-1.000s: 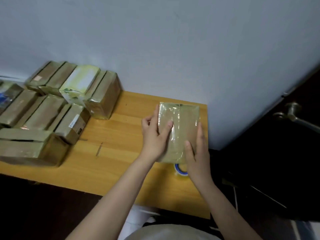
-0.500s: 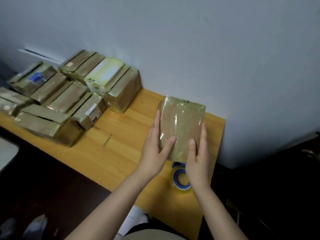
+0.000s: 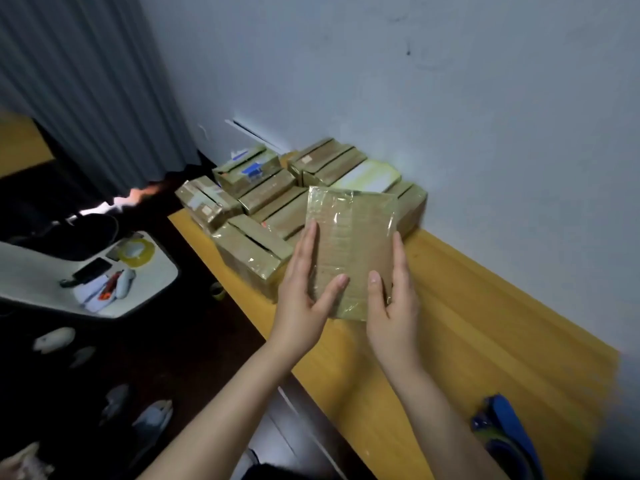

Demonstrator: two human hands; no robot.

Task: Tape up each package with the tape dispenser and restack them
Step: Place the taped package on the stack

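The taped package (image 3: 349,251), held up in front, covers the near-right part of the stack of packages (image 3: 249,244) behind it. Some fingers of the left hand (image 3: 299,296) and right hand (image 3: 393,313) lie out of sight behind it. The blue tape dispenser (image 3: 502,424) at the lower right is smeared, with its lower end at the bottom edge, and the small items on the white side table (image 3: 34,271), which the left edge cuts off, are too small to name, as are the pale shapes on the dark floor (image 3: 173,341).
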